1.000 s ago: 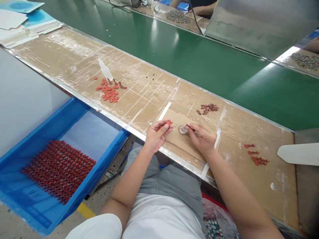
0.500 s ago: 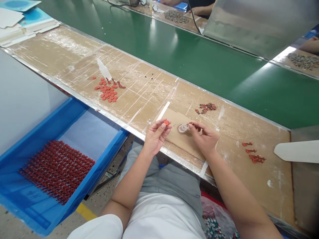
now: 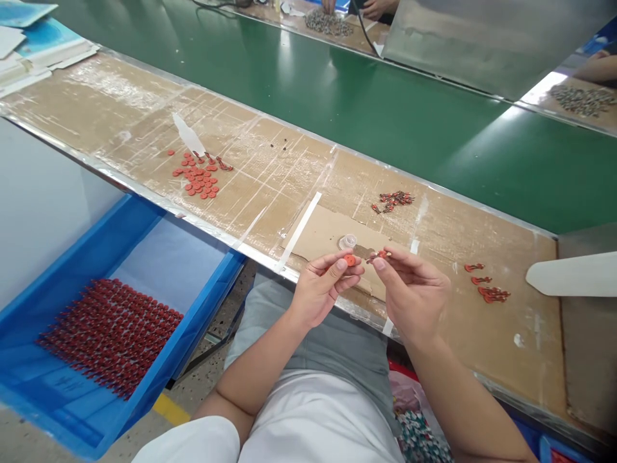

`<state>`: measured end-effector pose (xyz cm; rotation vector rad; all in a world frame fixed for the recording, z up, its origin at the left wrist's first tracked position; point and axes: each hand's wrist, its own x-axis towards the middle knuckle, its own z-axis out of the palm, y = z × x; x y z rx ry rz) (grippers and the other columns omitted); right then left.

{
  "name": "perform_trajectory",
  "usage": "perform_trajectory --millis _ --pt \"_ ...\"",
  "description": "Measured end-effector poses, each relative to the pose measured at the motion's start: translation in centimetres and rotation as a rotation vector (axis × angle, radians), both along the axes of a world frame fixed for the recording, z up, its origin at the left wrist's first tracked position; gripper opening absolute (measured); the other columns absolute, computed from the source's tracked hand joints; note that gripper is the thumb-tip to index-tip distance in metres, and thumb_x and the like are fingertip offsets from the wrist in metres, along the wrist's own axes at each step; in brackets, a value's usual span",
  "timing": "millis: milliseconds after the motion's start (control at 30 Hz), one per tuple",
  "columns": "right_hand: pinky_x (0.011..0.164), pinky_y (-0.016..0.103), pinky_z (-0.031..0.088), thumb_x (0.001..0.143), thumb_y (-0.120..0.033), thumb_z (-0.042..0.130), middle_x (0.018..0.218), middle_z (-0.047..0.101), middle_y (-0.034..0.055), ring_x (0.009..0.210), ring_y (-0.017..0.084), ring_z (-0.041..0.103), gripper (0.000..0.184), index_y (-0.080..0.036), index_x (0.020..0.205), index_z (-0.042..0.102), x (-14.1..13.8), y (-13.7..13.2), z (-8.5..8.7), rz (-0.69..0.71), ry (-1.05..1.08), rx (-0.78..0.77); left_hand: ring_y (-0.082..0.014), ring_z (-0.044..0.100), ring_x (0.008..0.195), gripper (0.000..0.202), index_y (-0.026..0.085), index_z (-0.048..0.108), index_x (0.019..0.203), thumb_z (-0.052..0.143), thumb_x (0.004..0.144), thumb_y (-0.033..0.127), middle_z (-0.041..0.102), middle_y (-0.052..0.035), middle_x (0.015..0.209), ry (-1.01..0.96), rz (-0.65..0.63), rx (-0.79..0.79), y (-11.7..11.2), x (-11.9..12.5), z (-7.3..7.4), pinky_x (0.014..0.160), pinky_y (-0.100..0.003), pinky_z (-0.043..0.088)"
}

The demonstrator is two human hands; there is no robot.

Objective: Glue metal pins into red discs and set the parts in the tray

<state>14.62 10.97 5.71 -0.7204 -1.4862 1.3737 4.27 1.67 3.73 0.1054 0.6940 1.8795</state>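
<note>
Between thumb and fingers, my left hand (image 3: pixel 324 286) pinches a round red disc (image 3: pixel 349 260). My right hand (image 3: pixel 415 289) is closed on a small red and dark figurine (image 3: pixel 380 256), its end pointing toward the disc; the two pieces are a short gap apart. Just beyond my hands a small clear cup (image 3: pixel 348 242) stands on a flat piece of cardboard (image 3: pixel 318 228). Farther back lies a pile of loose figurines (image 3: pixel 396 200). To the right, several figurines with red discs on them (image 3: pixel 492 294) lie on the bench.
Loose red discs (image 3: pixel 197 177) lie at the left beside a white strip (image 3: pixel 189 134). A blue bin (image 3: pixel 108 427) below holds rows of red pieces (image 3: pixel 113 334). A green belt (image 3: pixel 289 90) runs behind the bench. Across it, a co-worker's hands (image 3: pixel 376 9) are near small parts.
My right hand has drawn the figurine back from the clear cup toward me. My left hand has brought the red disc rightward, closer to the figurine. The view has shifted slightly.
</note>
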Motion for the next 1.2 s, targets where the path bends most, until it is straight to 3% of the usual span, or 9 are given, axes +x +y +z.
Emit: perform_trajectory --millis 167,433,633,1200 --pt "0.083 0.035 0.065 0.073 -0.017 0.084 0.093 0.079 0.0021 0.084 0.019 0.076 0.025 -0.026 0.096 0.078 0.3 -1.2 -0.4 -0.004 -0.003 0.129 -0.0126 0.075 0.087 0.023 0.019 0.077 0.103 0.078 0.081 0.027 0.079 -0.0055 0.102 0.007 -0.023 0.008 -0.4 0.5 0.1 0.079 -0.019 0.059" --pt "0.08 0.034 0.066 0.073 -0.014 0.083 0.094 0.079 0.0013 0.081 0.02 0.077 0.025 -0.026 0.094 0.078 -0.1 -2.1 -0.1 -0.016 -0.002 0.179 -0.0134 0.075 0.086 0.024 0.018 0.078 0.1 0.08 0.078 0.029 0.079 -0.0061 0.097 0.002 0.005 0.0 -0.9 0.5 0.3 0.079 -0.019 0.059" --pt "0.081 0.038 0.067 0.072 -0.017 0.084 0.094 0.079 0.0011 0.082 0.022 0.077 0.024 -0.027 0.093 0.079 0.1 -2.0 -0.4 -0.025 -0.042 0.193 -0.0176 0.076 0.087 0.032 0.016 0.078 0.098 0.085 0.072 0.032 0.079 -0.0074 0.093 0.003 0.027 -0.056 -0.9 0.6 0.5 0.082 -0.025 0.06" --pt "0.082 0.037 0.067 0.073 -0.01 0.081 0.099 0.079 -0.0006 0.085 0.022 0.077 0.034 -0.03 0.101 0.078 0.4 -1.6 -1.1 0.011 -0.082 0.333 -0.0147 0.075 0.083 0.027 0.017 0.079 0.095 0.084 0.072 0.031 0.079 -0.0074 0.098 0.027 0.055 -0.067 -0.8 0.6 0.3 0.079 -0.023 0.059"
